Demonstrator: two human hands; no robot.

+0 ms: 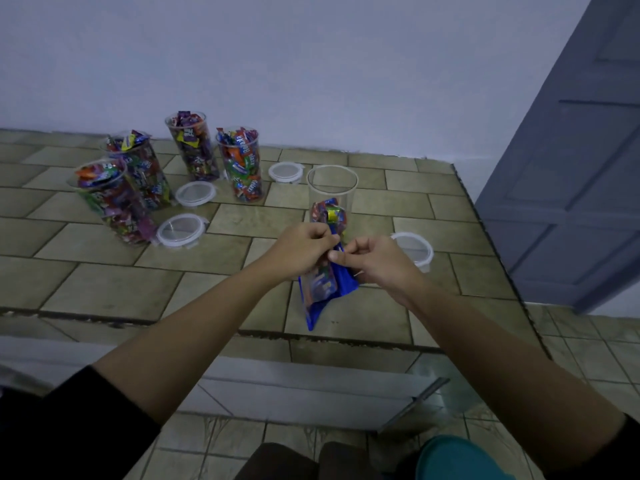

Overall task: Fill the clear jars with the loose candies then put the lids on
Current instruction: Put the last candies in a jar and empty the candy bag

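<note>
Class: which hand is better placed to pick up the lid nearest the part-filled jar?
Right, probably. The right hand sits just beside that lid, while the left hand is across the blue bag from it. Both hands pinch the bag.

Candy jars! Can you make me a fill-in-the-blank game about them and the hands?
1. The left hand and the right hand both pinch a ____ candy bag.
2. ____ jars are packed with candies up to the rim.
3. The last jar, just behind the hands, is mostly ____.
4. No jar wears its ____; those lie on the counter.
Missing words: blue; four; empty; lid.
</note>
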